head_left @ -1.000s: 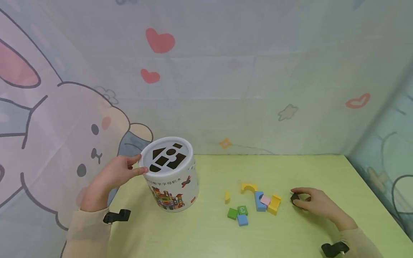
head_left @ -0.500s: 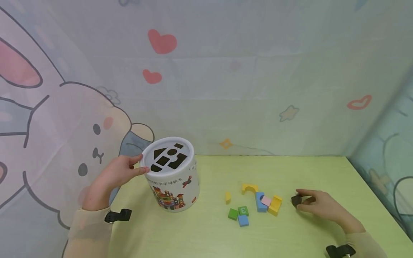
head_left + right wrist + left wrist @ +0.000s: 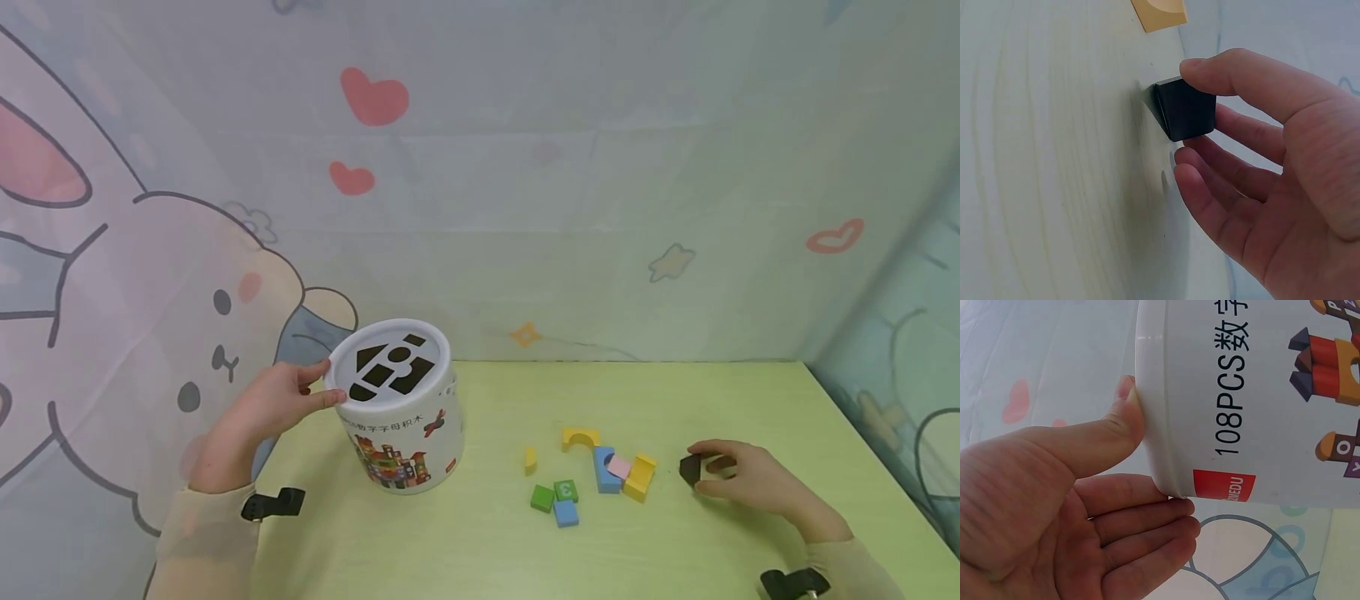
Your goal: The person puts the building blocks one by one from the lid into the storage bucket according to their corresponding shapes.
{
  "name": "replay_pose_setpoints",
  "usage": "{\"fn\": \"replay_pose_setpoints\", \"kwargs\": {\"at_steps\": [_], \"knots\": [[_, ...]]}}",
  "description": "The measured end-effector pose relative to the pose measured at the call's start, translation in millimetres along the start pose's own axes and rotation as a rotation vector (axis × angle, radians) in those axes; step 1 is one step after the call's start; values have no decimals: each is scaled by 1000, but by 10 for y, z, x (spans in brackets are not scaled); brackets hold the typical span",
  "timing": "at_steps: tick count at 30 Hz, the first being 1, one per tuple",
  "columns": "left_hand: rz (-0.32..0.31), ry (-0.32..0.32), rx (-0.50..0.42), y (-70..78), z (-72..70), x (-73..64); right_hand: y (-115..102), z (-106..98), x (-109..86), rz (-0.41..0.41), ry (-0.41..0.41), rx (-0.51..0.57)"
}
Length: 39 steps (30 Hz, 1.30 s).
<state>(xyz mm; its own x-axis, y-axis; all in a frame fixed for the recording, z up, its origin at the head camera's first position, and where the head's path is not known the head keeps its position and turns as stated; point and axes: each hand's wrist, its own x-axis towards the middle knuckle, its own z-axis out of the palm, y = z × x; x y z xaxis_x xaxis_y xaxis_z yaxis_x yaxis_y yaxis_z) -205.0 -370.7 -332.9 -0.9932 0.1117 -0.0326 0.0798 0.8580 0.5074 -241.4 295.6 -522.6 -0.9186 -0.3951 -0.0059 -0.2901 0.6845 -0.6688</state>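
A white round block bucket (image 3: 405,442) stands on the left of the table, its lid (image 3: 347,367) cut with several shaped holes. My left hand (image 3: 273,404) grips the bucket's rim, thumb on the lid's edge and a finger against its side in the left wrist view. On the right, my right hand (image 3: 757,475) pinches a small dark block (image 3: 1188,109) between thumb and fingers, close to the tabletop. The block has slanted faces; its far side is hidden. Nearest to this hand lies a yellow block (image 3: 640,477) with a curved notch.
Between the hands lie a blue notched block (image 3: 606,470), a pink block (image 3: 618,467), a yellow arch (image 3: 580,437), a small yellow piece (image 3: 529,460), two green blocks (image 3: 542,498) and a blue block (image 3: 566,512). A printed cloth (image 3: 570,183) hangs behind the table (image 3: 480,550).
My right hand has moved slightly right, and the dark block in its fingers has turned, so more of it shows. The left hand and bucket have stayed in place.
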Motion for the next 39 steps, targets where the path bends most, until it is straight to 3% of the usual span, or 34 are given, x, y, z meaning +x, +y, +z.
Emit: {"fn": "replay_pose_setpoints", "kwargs": {"at_steps": [10, 17, 27, 39], "knots": [[-8, 4, 4, 11, 9, -7, -71, -9, 67, -19, 72, 7], [-20, 9, -6, 10, 16, -23, -364, -37, 248, -91, 142, 54], [-8, 16, 21, 23, -7, -13, -1150, 92, 740, -202, 149, 129], [-26, 1, 35, 43, -23, -16, -2263, 444, 1241, -324, 194, 374]]}}
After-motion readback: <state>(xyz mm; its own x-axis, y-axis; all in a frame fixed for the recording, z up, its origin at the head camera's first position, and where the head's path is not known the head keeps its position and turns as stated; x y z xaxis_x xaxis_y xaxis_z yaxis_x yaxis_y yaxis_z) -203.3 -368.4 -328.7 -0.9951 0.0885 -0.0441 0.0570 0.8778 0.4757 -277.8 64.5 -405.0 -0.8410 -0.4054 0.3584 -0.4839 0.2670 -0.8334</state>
